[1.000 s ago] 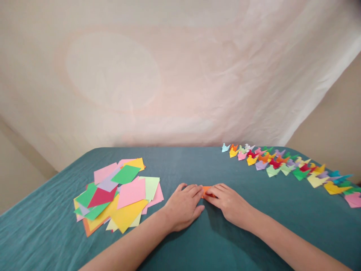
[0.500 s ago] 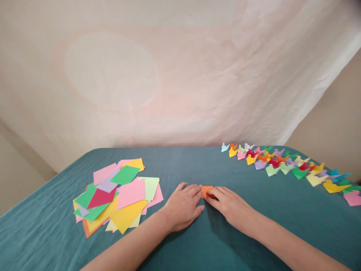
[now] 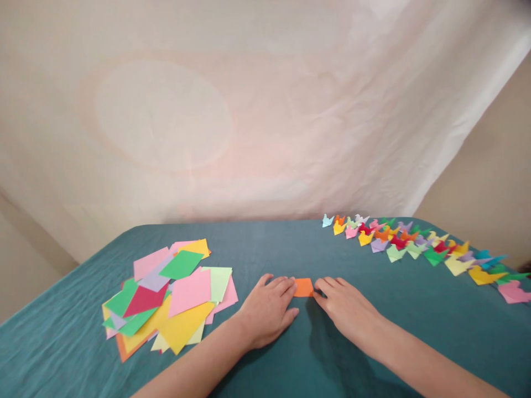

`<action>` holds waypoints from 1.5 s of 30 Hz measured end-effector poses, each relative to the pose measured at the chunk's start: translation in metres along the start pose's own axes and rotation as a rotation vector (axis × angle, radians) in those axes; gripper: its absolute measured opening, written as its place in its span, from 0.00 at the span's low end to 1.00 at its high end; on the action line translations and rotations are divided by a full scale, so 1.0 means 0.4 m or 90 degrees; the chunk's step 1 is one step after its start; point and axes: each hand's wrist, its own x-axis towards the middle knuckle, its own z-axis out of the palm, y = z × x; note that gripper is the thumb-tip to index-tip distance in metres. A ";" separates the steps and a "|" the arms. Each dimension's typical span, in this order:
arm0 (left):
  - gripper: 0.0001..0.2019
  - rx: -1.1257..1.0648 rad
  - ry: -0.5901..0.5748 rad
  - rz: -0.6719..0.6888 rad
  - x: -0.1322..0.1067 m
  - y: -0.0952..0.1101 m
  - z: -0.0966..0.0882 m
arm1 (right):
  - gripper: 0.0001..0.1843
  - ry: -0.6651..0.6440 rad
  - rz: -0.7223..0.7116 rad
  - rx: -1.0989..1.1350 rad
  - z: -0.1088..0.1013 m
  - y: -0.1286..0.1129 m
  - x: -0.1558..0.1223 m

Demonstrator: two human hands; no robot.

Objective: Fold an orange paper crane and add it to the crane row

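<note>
A small folded orange paper [image 3: 304, 287] lies flat on the teal tablecloth [image 3: 265, 249] between my two hands. My left hand [image 3: 267, 312] rests palm down, its fingers stretched flat, with the fingertips on the paper's left edge. My right hand [image 3: 346, 309] also lies flat with its fingers stretched out, and its fingertips touch the paper's right edge. Part of the paper is hidden under my left fingers.
A loose pile of coloured paper squares [image 3: 170, 290] lies left of my hands. A double row of several small folded paper figures [image 3: 418, 246] runs along the right side of the table. A pale cloth backdrop [image 3: 249, 110] hangs behind.
My right hand has slid to the right off the orange paper, so more of the paper shows. The view has tipped slightly. My left hand has stayed in place.
</note>
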 end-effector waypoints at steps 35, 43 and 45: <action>0.22 0.043 0.000 0.036 -0.010 -0.020 -0.013 | 0.18 0.071 -0.040 0.173 0.053 -0.013 0.012; 0.20 0.073 -0.059 -0.019 -0.020 -0.010 -0.054 | 0.16 0.067 -0.040 0.179 0.050 -0.010 0.016; 0.19 0.075 -0.070 -0.031 -0.021 -0.007 -0.064 | 0.16 0.068 -0.042 0.182 0.045 -0.008 0.017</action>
